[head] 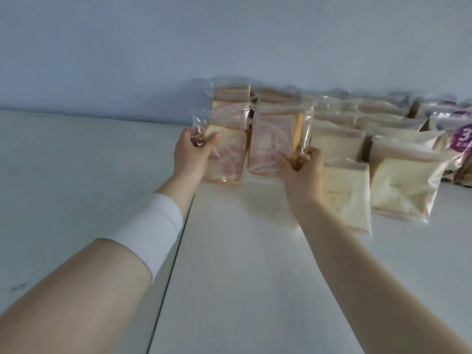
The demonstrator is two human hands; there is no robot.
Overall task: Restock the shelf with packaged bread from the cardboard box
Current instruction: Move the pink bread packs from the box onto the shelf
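Two clear packs of pinkish swirl bread stand at the left end of a row on the white shelf (229, 251). My left hand (190, 154) grips the left pack (227, 159) by its upper left corner and plastic flap. My right hand (302, 172) pinches the lower right corner of the right pack (270, 146). More pink packs (229, 111) stand behind them against the wall. The cardboard box is out of sight.
To the right stand several packs of pale white bread (406, 185), and purple-labelled packs (459, 139) sit at the far right edge. A dark seam (173, 264) separates this shelf panel from a white surface (76, 162) on the left. A plain wall rises behind.
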